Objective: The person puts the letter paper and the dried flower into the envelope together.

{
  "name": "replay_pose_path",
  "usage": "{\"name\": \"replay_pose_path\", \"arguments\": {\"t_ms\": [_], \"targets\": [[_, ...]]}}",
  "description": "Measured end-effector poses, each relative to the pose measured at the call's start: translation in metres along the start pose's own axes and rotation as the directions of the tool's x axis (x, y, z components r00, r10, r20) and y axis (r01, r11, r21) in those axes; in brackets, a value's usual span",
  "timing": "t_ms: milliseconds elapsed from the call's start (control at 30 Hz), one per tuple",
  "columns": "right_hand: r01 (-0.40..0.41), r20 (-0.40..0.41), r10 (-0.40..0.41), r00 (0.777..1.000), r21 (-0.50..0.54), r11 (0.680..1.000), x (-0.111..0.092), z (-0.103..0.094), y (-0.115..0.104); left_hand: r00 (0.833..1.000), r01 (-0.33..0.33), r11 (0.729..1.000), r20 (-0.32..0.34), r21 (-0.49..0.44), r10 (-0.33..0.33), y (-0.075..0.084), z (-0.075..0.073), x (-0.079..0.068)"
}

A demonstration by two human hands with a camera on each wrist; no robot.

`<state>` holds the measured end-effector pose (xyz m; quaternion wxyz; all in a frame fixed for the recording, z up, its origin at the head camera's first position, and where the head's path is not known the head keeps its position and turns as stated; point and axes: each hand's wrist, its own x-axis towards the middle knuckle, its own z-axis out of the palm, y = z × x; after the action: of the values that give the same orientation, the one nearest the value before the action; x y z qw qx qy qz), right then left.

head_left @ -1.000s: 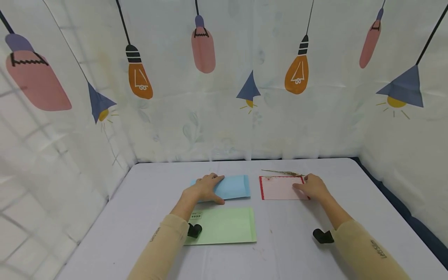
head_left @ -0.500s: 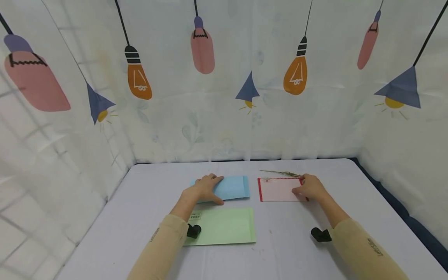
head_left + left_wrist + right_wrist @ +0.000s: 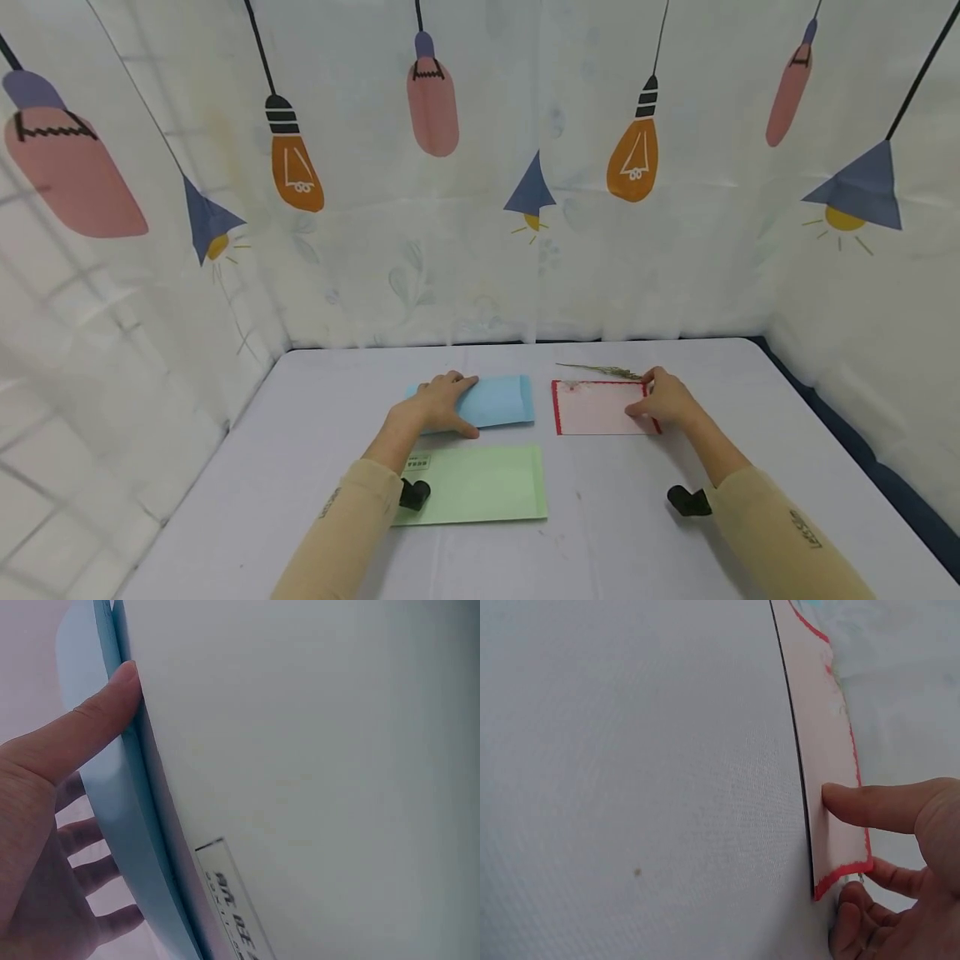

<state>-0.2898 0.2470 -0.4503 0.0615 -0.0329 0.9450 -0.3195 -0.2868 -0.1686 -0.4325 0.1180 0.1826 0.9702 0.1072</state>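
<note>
My left hand rests across a blue envelope, fingers spread over its left part. In the left wrist view, the thumb touches the blue envelope's near edge. To the right, my right hand pinches the right end of a pink card with a red border. The right wrist view shows the thumb lying on the card's face and the other fingers at its far corner, partly hidden. A thin dried grass sprig lies just behind the card, its right end by the right fingertips.
A larger pale green envelope with a small printed box lies nearer, partly under the left forearm. A white cloth covers the table. Behind stands a white curtain printed with lamps. Black pieces stick out from both sleeve cuffs.
My right fingertips have shifted slightly left along the card's end, and the card has slid a little toward me. The left hand stays on the blue envelope.
</note>
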Motion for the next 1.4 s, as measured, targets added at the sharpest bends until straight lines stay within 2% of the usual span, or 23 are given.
{"name": "replay_pose_path", "arguments": {"t_ms": [400,700,933,1133,1300,1400], "targets": [[-0.082,-0.016,0.083,0.996,0.041,0.996,-0.008,0.000,-0.006,1.000,-0.011,1.000,0.006,-0.005,0.011,-0.001,0.000,0.001],[-0.088,-0.015,0.089,0.996,0.058,0.994,-0.005,0.002,0.000,1.000,-0.002,1.000,0.008,-0.023,0.002,0.000,-0.001,-0.001],[-0.056,-0.041,0.060,0.997,0.082,0.995,-0.001,0.003,0.008,1.000,0.001,1.000,0.002,-0.027,-0.001,-0.001,-0.002,-0.002],[-0.049,-0.042,0.058,0.997,0.193,0.980,-0.001,0.001,0.011,1.000,0.003,1.000,0.009,-0.031,-0.003,-0.001,-0.002,-0.002],[-0.030,-0.011,0.035,0.999,0.347,0.937,-0.004,-0.006,0.011,1.000,0.003,0.999,0.012,-0.032,-0.003,-0.001,-0.002,-0.002],[-0.025,0.013,0.022,1.000,0.404,0.914,-0.003,-0.008,0.010,1.000,0.004,1.000,0.011,-0.028,-0.003,-0.002,-0.002,-0.002]]}}
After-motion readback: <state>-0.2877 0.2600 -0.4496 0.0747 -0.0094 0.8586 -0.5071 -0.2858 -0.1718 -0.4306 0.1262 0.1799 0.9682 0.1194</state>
